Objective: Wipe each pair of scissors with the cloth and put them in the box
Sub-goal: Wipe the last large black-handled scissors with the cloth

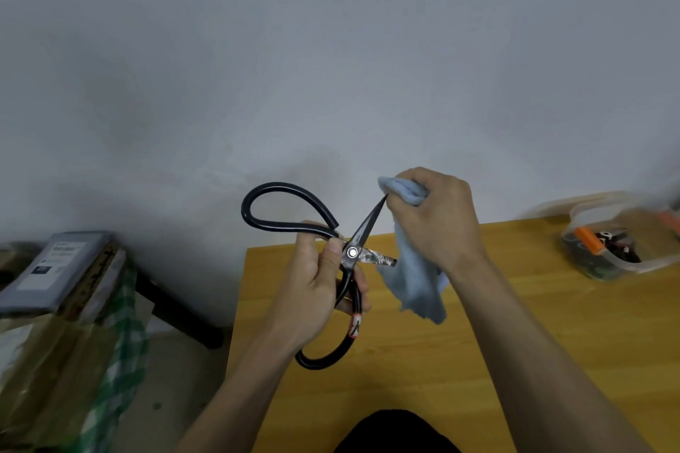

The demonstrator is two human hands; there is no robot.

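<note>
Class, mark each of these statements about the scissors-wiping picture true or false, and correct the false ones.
1. The black-handled scissors are held open, blades apart. True.
2. The left hand holds the blue cloth. False: the right hand grips the cloth; the left hand holds the scissors near the pivot.
3. The cloth meets the tip of the upper blade. True.
4. The clear plastic box on the wooden table has nothing in it. False: it holds several tools, one with an orange handle.
5. The scissors lie flat on the table. False: they are held above it.
</note>
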